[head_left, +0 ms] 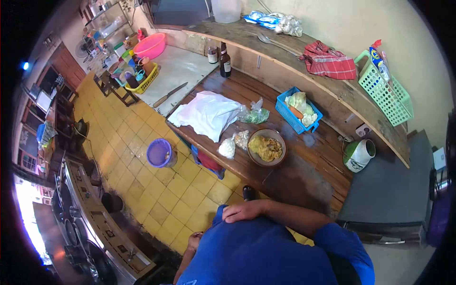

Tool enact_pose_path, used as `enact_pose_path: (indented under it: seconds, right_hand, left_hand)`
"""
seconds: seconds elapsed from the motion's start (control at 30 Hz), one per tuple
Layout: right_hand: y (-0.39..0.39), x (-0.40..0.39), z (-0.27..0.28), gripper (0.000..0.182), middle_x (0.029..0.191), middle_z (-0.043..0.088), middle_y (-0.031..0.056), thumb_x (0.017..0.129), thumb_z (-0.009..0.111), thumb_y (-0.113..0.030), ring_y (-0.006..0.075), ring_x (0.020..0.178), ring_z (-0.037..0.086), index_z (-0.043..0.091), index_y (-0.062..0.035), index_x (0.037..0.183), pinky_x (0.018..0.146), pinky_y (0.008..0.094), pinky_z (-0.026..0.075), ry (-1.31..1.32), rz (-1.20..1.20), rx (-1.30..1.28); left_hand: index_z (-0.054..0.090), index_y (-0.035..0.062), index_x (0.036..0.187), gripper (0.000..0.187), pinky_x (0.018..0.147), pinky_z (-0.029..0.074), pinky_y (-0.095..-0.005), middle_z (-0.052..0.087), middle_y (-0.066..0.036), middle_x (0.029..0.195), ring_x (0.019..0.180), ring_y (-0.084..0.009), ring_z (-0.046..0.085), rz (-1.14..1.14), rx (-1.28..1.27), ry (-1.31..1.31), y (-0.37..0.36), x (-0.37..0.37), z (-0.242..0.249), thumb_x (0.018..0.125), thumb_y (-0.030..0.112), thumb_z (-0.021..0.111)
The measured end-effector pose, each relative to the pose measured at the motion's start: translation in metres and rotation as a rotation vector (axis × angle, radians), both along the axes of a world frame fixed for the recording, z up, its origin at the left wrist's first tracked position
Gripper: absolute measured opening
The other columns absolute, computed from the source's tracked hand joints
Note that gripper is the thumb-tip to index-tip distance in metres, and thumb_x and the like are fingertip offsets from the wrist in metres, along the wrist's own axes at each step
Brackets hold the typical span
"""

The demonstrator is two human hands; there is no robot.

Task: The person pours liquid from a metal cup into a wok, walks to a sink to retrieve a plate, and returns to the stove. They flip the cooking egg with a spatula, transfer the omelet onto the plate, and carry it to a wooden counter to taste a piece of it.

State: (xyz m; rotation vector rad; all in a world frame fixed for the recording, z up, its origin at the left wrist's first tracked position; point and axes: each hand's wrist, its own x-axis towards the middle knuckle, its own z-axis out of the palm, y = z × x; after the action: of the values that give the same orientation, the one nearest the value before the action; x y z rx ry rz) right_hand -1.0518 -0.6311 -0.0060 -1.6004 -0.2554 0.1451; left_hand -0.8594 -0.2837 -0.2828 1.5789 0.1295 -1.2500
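Right hand (246, 210) lies flat across the blue shirt (266, 251) at the chest, fingers loose, holding nothing. Left hand (194, 241) hangs low by the hip, mostly hidden; can't tell its grip. Nothing's being handled rn. On the wooden desk (304, 175), just far of the right hand: bowl (266, 147) already filled w/ yellowish food, two small bags (233, 144) beside it on the left, white cloth (209, 114) further left. Blue basket (298, 110) w/ veg sits far right, veg looks uncut. Knife (170, 94) lies far left, untouched.
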Motion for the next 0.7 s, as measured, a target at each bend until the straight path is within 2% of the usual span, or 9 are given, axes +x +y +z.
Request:
enact_pose_path:
  seconds: [0.07, 0.1, 0.23, 0.33, 0.37, 0.47, 0.6, 0.67, 0.7]
  right_hand:
    - [-0.035, -0.011, -0.001, 0.038, 0.103, 0.060, 0.0099, 0.099, 0.044, -0.034, 0.0191, 0.096, 0.055, 0.060, -0.0001, 0.105, 0.089, 0.0318, 0.040, 0.080, 0.096, -0.041]
    - [-0.047, -0.020, -0.004, 0.038, 0.103, 0.060, 0.0099, 0.099, 0.044, -0.034, 0.0191, 0.096, 0.055, 0.060, -0.0001, 0.105, 0.089, 0.0318, 0.040, 0.074, 0.099, -0.032]
    - [-0.095, -0.039, -0.001, 0.039, 0.110, 0.059, 0.0088, 0.100, 0.041, -0.032, 0.0142, 0.108, 0.050, 0.058, -0.0005, 0.114, 0.096, 0.0293, 0.037, 0.356, 0.076, 0.164]
    - [-0.090, 0.001, 0.004, 0.039, 0.118, 0.056, 0.0107, 0.101, 0.040, -0.030, 0.0182, 0.113, 0.049, 0.055, 0.0007, 0.119, 0.099, 0.0296, 0.035, 0.307, 0.207, 0.199]
    - [-0.081, 0.018, -0.003, 0.038, 0.116, 0.056, 0.0112, 0.100, 0.041, -0.030, 0.0189, 0.111, 0.050, 0.055, 0.0017, 0.116, 0.098, 0.0300, 0.036, 0.243, 0.278, 0.162]
    - [-0.067, 0.039, -0.020, 0.035, 0.109, 0.058, 0.0125, 0.099, 0.043, -0.027, 0.0202, 0.104, 0.053, 0.057, 0.0041, 0.106, 0.094, 0.0306, 0.037, 0.131, 0.397, 0.143]
    - [-0.101, 0.031, -0.030, 0.035, 0.101, 0.062, 0.0122, 0.098, 0.041, -0.026, 0.0219, 0.103, 0.057, 0.059, 0.0047, 0.102, 0.094, 0.0308, 0.039, 0.434, 0.264, 0.169]
    - [-0.103, 0.049, -0.008, 0.036, 0.103, 0.062, 0.0123, 0.097, 0.043, -0.026, 0.0220, 0.105, 0.056, 0.059, 0.0056, 0.103, 0.095, 0.0318, 0.039, -0.081, 0.370, -0.162]
    - [-0.089, 0.067, -0.002, 0.036, 0.103, 0.062, 0.0123, 0.097, 0.043, -0.026, 0.0220, 0.105, 0.056, 0.059, 0.0056, 0.103, 0.095, 0.0318, 0.039, -0.095, 0.434, -0.160]
  left_hand:
    - [0.063, 0.0046, 0.085, 0.011, 0.063, 0.051, -0.0307, 0.061, -0.005, 0.070, 0.063, -0.0181, 0.058, 0.244, -0.309, 0.776, -0.012, 0.005, -0.002, 0.085, 0.009, 0.053]
    - [0.063, 0.0046, 0.085, 0.011, 0.063, 0.051, -0.0307, 0.061, -0.005, 0.070, 0.063, -0.0181, 0.058, 0.249, -0.302, 0.769, -0.018, 0.008, -0.005, 0.085, 0.009, 0.053]
    - [0.063, 0.0002, 0.101, 0.020, 0.069, 0.051, -0.0324, 0.065, -0.008, 0.082, 0.072, -0.0206, 0.061, -0.139, -0.053, 0.290, -0.051, 0.012, -0.021, 0.087, 0.011, 0.054]
    - [0.061, -0.0006, 0.114, 0.033, 0.085, 0.050, -0.0332, 0.067, -0.015, 0.108, 0.095, -0.0240, 0.064, -0.558, 0.316, -0.429, -0.093, -0.026, 0.076, 0.089, 0.021, 0.056]
    - [0.059, -0.0020, 0.117, 0.037, 0.092, 0.047, -0.0320, 0.065, -0.017, 0.112, 0.103, -0.0227, 0.062, -0.643, 0.395, -0.405, -0.109, -0.025, 0.098, 0.090, 0.022, 0.056]
    - [0.060, -0.0012, 0.115, 0.037, 0.094, 0.046, -0.0326, 0.065, -0.017, 0.112, 0.105, -0.0225, 0.061, -0.527, 0.338, -0.331, -0.105, -0.023, 0.072, 0.089, 0.024, 0.058]
    - [0.062, 0.0036, 0.115, 0.035, 0.093, 0.047, -0.0336, 0.065, -0.017, 0.110, 0.103, -0.0248, 0.062, -0.347, 0.287, -0.452, -0.103, -0.038, 0.083, 0.088, 0.027, 0.060]
    - [0.062, 0.0058, 0.115, 0.035, 0.092, 0.047, -0.0338, 0.066, -0.016, 0.109, 0.102, -0.0251, 0.063, -0.285, 0.337, -0.536, -0.090, -0.044, 0.091, 0.088, 0.027, 0.061]
    - [0.063, 0.0069, 0.115, 0.034, 0.092, 0.048, -0.0338, 0.066, -0.016, 0.108, 0.102, -0.0246, 0.063, -0.269, 0.398, -0.486, -0.081, -0.042, 0.080, 0.088, 0.028, 0.060]
